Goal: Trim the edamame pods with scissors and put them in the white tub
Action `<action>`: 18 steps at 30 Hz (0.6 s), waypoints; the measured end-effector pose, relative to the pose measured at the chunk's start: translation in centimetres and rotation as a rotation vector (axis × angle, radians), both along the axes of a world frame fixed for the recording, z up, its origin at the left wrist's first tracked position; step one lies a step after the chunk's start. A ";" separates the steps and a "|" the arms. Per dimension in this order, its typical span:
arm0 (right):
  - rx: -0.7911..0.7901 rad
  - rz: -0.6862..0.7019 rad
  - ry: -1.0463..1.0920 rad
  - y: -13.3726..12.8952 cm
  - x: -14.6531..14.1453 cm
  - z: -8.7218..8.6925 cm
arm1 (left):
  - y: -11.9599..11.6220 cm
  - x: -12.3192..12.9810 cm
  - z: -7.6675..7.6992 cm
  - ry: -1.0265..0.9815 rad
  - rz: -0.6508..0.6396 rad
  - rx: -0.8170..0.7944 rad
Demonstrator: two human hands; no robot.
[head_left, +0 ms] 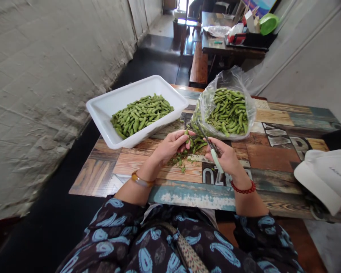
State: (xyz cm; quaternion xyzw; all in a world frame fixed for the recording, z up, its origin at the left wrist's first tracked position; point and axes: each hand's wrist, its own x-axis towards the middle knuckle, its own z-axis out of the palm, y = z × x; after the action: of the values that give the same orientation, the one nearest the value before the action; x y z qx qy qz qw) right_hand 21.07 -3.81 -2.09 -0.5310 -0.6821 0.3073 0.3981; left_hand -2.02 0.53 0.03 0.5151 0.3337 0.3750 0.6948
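Observation:
My left hand [174, 145] pinches a green edamame pod [186, 132] between thumb and fingers. In my right hand [226, 154] are scissors with a pale green handle [216, 161], their dark blades pointing up and left towards the pods. Loose pods [199, 145] and small trimmed bits [183, 169] lie on the table under and between my hands. Beyond my left hand stands a white plastic tub [108, 131] with many pods [142, 115] in it. A clear plastic bag [204, 100], its mouth open, holds more pods [230, 112] just past my right hand.
The table [142, 163] has a patchwork wood-look top. A white cap [326, 174] lies at its right edge. A rough white wall [45, 76] runs along the left. Farther back are a wooden bench [199, 66] and another table [213, 43] with a green bowl-like thing [269, 24].

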 end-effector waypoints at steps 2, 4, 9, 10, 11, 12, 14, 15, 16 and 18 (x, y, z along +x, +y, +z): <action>0.014 0.045 -0.068 0.0 0.0 0.2 | 0.0 0.1 -0.1 0.010 0.014 0.042; 0.035 0.068 -0.129 0.0 0.0 0.5 | -0.1 0.1 -0.1 0.009 0.036 0.072; 0.076 0.103 -0.202 0.0 -0.2 0.6 | -0.2 0.2 0.1 0.033 0.092 0.124; 0.082 0.108 -0.204 -0.1 -0.2 0.5 | -0.3 0.2 0.2 0.046 0.088 0.141; 0.086 0.113 -0.205 -0.1 -0.3 0.5 | -0.3 0.3 0.3 0.068 0.073 0.160; 0.086 0.118 -0.207 -0.2 -0.3 0.4 | -0.4 0.3 0.5 0.096 0.053 0.182; 0.080 0.125 -0.214 -0.3 -0.4 0.3 | -0.5 0.3 0.6 0.159 0.011 0.228; 0.078 0.130 -0.218 -0.3 -0.5 0.2 | -0.5 0.3 0.7 0.187 -0.007 0.247; 0.076 0.135 -0.221 -0.3 -0.5 0.2 | -0.5 0.3 0.7 0.208 -0.018 0.262; 0.081 0.137 -0.218 -0.3 -0.5 0.1 | -0.5 0.3 0.6 0.228 -0.027 0.276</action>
State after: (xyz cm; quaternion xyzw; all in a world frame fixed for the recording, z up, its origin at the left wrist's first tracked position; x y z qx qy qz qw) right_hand 20.55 -4.07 -2.04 -0.4969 -0.7678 0.2463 0.3208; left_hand -1.75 0.01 0.66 0.6492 0.3488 0.3472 0.5800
